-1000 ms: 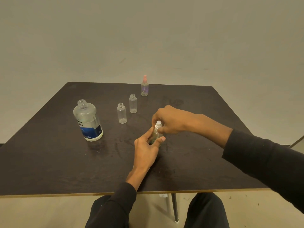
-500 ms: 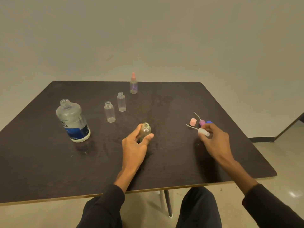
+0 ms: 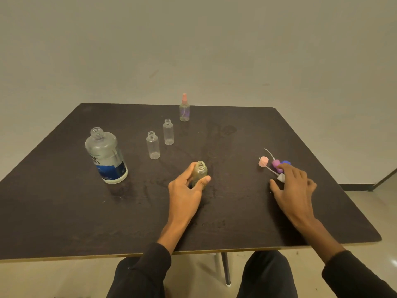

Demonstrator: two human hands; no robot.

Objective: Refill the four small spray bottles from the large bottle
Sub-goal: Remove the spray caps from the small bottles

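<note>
Table (image 3: 64,211) of dark wood carries everything. At far left stands the large bottle (image 3: 105,155), uncapped, upright, blue label low on its side. Right of it two small clear bottles stand open-necked: one (image 3: 153,145) nearer, the other (image 3: 168,132) just beyond it. Farther back a fourth small bottle (image 3: 184,108) keeps its pink spray top.

Near the middle the left hand (image 3: 186,190) reaches forward from a dark sleeve, palm toward the right, thumb and fingers curled round an open small bottle (image 3: 199,172) that stands upright on the table.

At right the right hand (image 3: 294,188) lies palm down, fingers loosely spread and low over the tabletop, fingertips touching a white spray top (image 3: 280,177); whether it pinches the top cannot be told. Just beyond lie a pink top (image 3: 263,161), a purple top (image 3: 275,163) and a blue top (image 3: 286,162), clustered together, thin dip tubes showing.
</note>
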